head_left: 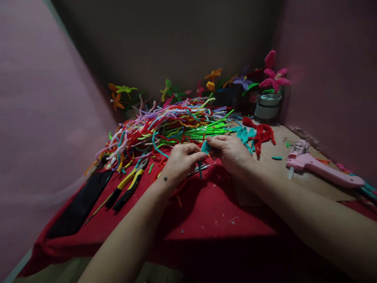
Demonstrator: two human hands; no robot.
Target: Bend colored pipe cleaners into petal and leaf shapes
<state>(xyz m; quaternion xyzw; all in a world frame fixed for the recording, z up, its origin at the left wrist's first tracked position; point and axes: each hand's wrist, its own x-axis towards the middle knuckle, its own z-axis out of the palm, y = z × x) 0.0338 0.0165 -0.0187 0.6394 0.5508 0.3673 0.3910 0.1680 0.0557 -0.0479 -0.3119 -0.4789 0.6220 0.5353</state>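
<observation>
Above the red cloth, my left hand and my right hand meet at a teal pipe cleaner bent into a loop. Fingers of both hands are pinched on it, and one end hangs down below them. A small orange bit shows by the right fingertips. Just beyond my hands lies a bundle of green pipe cleaners. Right of my right hand are bent teal pipe cleaner pieces and red looped pieces.
A big heap of mixed pipe cleaners fills the back. Yellow-black pliers and a black flat case lie left. A pink glue gun rests on a board at right. Pipe cleaner flowers stand along the wall, some by a grey jar.
</observation>
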